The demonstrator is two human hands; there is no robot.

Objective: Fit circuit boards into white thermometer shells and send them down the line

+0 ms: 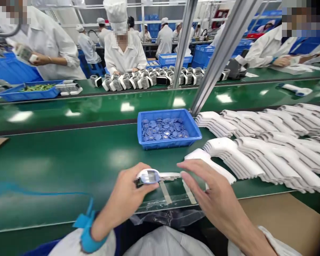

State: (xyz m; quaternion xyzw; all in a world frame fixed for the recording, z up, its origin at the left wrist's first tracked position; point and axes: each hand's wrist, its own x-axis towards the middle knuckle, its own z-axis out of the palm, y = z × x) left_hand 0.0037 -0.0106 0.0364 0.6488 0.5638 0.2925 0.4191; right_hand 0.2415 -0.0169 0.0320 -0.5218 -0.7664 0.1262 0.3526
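Observation:
My left hand (128,199) is closed around a white handheld device (152,175) with a small clear window on its head, held just above the green bench's near edge. My right hand (208,192) hovers beside it with fingers stretched toward the device's white handle end, touching or nearly touching it. Straight ahead stands a blue tray (195,132) filled with several small blue round parts (164,128). To the right lie rows of white plastic shells (256,156), stacked overlapping.
A slanted metal post (218,57) rises behind the blue tray. Across the green conveyor (69,113), people in white coats work beside rows of grey-white devices (149,80) and another blue tray (29,91). Cardboard (282,220) lies at my right.

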